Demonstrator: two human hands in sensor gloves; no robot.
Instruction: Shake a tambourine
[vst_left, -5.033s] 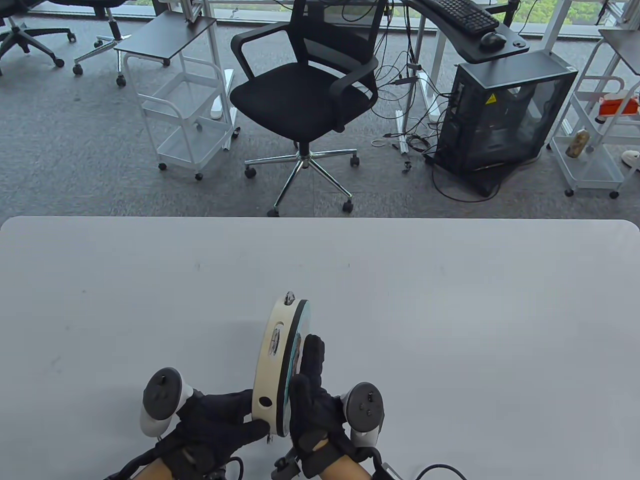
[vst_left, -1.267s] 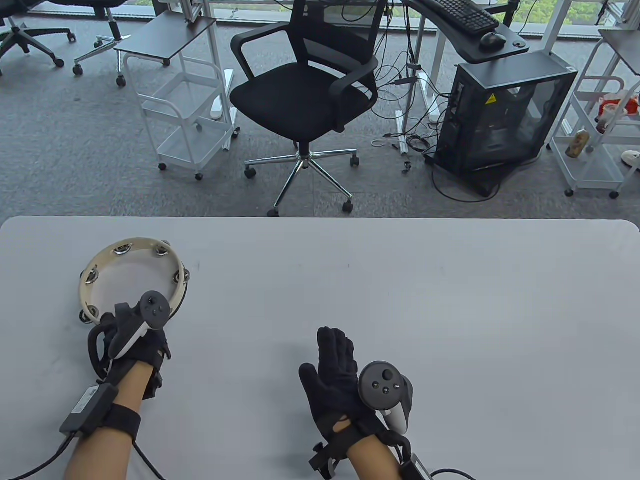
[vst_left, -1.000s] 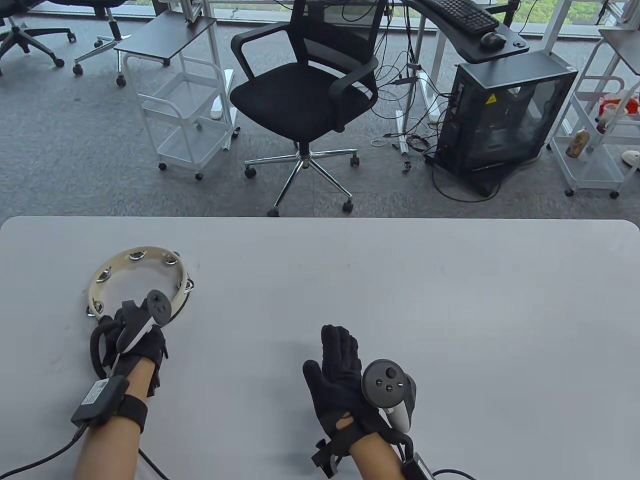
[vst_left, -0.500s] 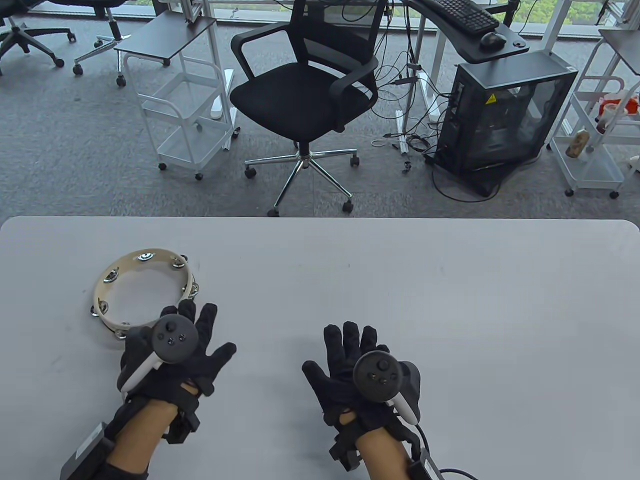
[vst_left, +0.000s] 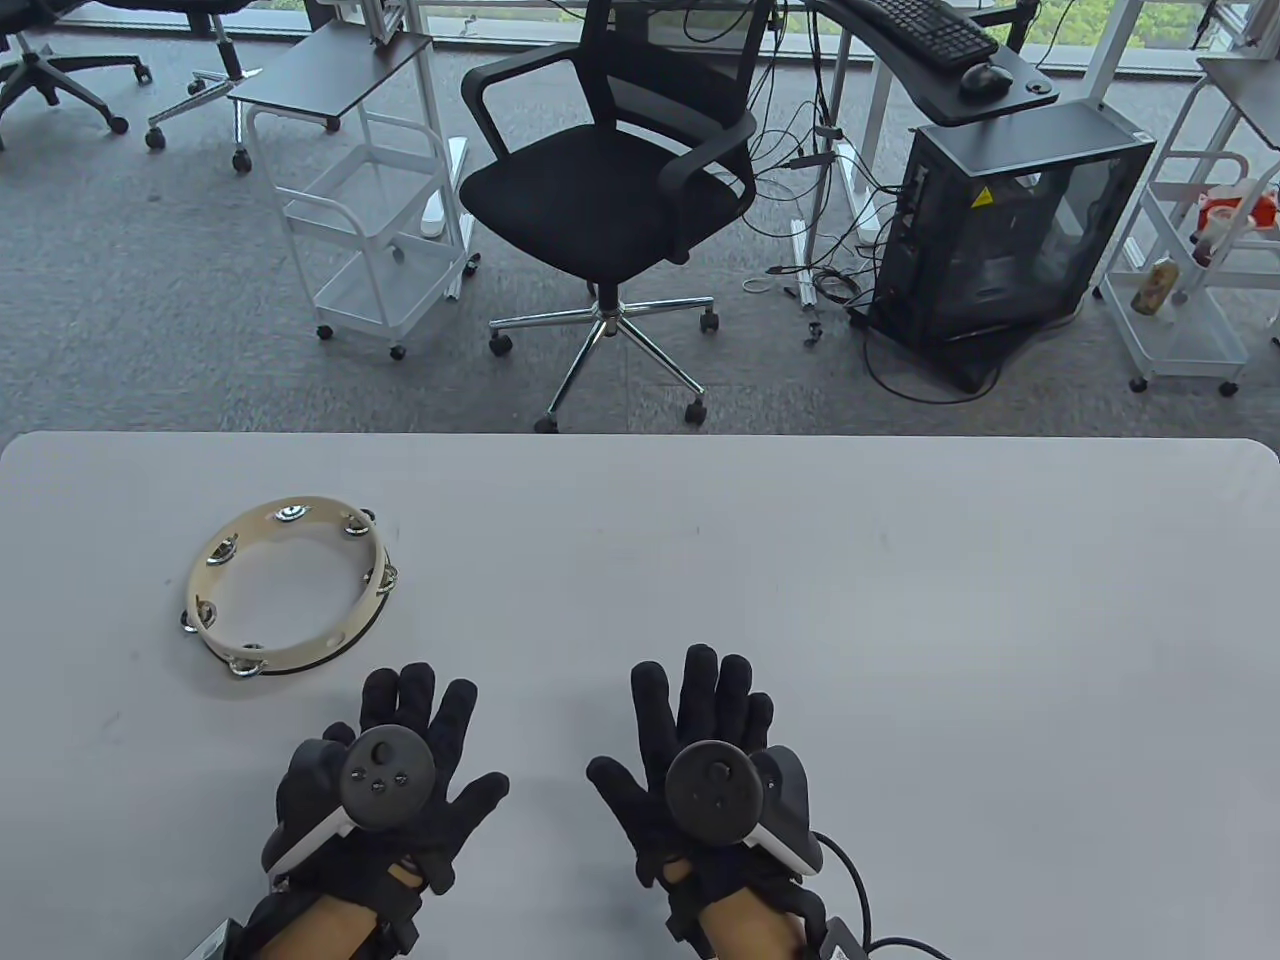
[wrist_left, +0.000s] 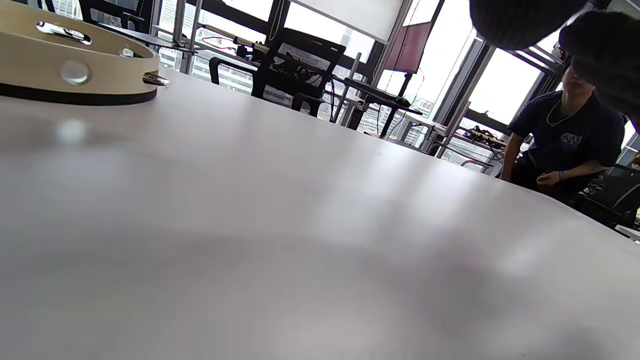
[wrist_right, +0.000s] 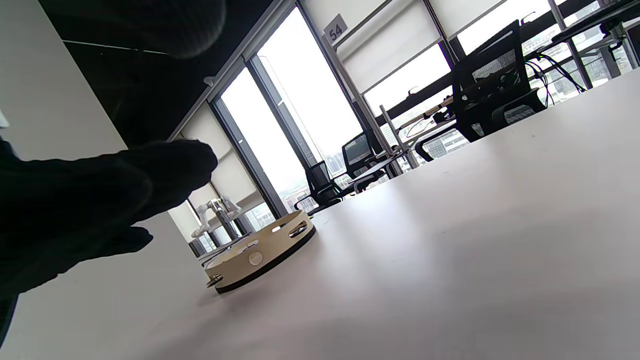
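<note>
A cream tambourine (vst_left: 287, 585) with metal jingles lies flat on the white table (vst_left: 800, 560) at the left. It also shows in the left wrist view (wrist_left: 70, 70) and the right wrist view (wrist_right: 262, 250). My left hand (vst_left: 410, 760) lies palm down with fingers spread, empty, below and to the right of the tambourine and apart from it. My right hand (vst_left: 700, 740) lies palm down with fingers spread, empty, near the table's front middle.
A black office chair (vst_left: 610, 190) stands beyond the table's far edge, with white carts (vst_left: 370, 210) and a computer case (vst_left: 1010, 230) on the floor. A seated person (wrist_left: 560, 145) shows in the left wrist view.
My left hand set the tambourine down at the left, let go and drew back toward the front edge. My right hand turned palm down and spread flat. The tambourine now lies still.
</note>
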